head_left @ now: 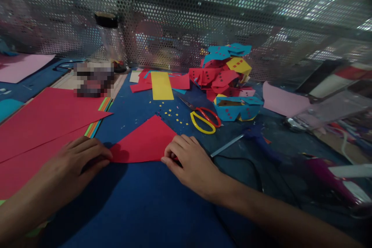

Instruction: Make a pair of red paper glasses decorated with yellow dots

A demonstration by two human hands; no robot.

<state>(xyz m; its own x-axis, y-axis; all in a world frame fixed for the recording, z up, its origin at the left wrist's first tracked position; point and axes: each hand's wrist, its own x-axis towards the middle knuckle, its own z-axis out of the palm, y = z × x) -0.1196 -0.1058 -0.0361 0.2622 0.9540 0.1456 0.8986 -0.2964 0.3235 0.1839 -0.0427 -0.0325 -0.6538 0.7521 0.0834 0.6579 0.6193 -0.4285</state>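
Where the blue tabletop shows bare at the middle, a red paper triangle rests flat on it, its long edge nearest the person and its point aimed at 12 o'clock. The paper is plain matte red, smooth and crisp-edged, and darker where the hands shade its corners. At 9 o'clock from it the left hand lies palm down with its grip released, the fingers stretched flat and their tips touching the triangle's left corner. Beyond that hand, at 10 o'clock, a stack of red sheets sits on coloured paper whose striped edges show. At 3 o'clock from the triangle the right hand rests knuckles up, fingers curled onto the right corner; whether its grip pinches the paper or only presses it I cannot tell. At 12 o'clock a yellow strip lies among red scraps, and at 1 o'clock scissors with red and yellow handles lie just beside small yellow clippings. Farther toward 2 o'clock stands a pile of folded paper pieces in red, blue and yellow, in front of a perforated metal screen.
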